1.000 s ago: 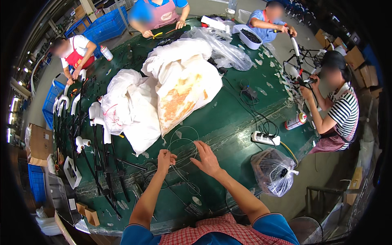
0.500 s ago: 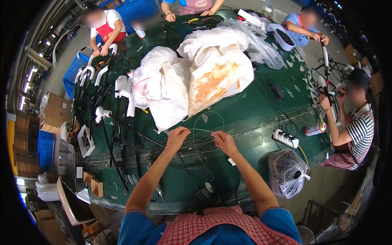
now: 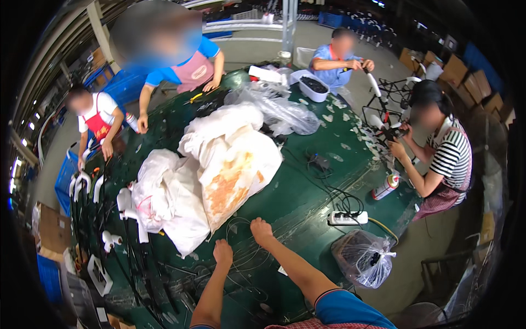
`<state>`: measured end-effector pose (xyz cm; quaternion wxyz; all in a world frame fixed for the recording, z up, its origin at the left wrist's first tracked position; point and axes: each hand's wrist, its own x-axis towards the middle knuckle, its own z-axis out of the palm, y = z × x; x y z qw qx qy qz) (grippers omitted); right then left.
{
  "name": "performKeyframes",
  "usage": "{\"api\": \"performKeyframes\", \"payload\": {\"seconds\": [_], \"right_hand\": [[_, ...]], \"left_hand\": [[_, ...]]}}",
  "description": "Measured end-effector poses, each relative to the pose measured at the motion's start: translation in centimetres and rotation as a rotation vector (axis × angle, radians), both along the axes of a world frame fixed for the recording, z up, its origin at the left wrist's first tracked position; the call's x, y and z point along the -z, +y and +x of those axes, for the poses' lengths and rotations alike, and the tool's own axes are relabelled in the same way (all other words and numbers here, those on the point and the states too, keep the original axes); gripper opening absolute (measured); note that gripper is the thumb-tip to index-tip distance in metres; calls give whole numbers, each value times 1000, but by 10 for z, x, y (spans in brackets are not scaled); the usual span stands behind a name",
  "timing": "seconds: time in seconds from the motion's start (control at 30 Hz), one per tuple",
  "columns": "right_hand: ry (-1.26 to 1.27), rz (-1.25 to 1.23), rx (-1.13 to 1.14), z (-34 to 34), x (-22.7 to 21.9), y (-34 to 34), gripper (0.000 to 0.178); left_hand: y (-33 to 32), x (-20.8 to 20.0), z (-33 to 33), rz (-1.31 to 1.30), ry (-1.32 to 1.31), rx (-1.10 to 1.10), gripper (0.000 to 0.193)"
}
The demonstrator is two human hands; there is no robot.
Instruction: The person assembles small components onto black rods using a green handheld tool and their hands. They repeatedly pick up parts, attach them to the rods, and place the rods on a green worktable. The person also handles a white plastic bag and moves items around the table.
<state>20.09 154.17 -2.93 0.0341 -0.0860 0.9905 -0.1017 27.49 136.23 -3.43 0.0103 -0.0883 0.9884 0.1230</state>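
A thin pale wire point(image 3: 228, 226) curls in a loop between my two hands above the green table point(image 3: 296, 197). My left hand point(image 3: 222, 254) is closed on it, fingertips turned away from view. My right hand point(image 3: 262, 230) is also closed around the wire, farther off and to the right. More loose wire coils lie below and between my forearms. Just beyond my hands stand two bulky white sacks, one plain point(image 3: 170, 197) and one stained orange-brown point(image 3: 246, 159).
Black rods with white tube ends point(image 3: 127, 203) crowd the left side. On the right are a power strip point(image 3: 348, 218), a clear bag of dark parts point(image 3: 361, 257) and a spray can point(image 3: 385, 187). A tub of black pieces point(image 3: 313, 85) stands far back. Several people work around the table.
The view has swung right, so the scene sits farther left. My hands remain closed on the wire, the right now higher than the left. The person at the far side has moved closer to the table.
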Motion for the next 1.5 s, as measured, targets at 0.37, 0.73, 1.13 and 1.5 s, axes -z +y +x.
{"api": "performKeyframes", "payload": {"seconds": [0.37, 0.73, 1.13, 1.5], "right_hand": [[-298, 260, -34, -25, -30, -8, 18], [-449, -1460, 332, -4, -77, 75, 10], [-121, -1008, -293, 105, -172, -37, 15], [-284, -705, -769, 186, -202, -101, 13]], "left_hand": [[-9, 1, 3, -175, -51, 66, 11], [-2, -91, -19, 1679, -123, -657, 15], [11, -174, 31, 1333, 181, -242, 31], [-85, -290, 118, 2273, 414, -534, 33]]}}
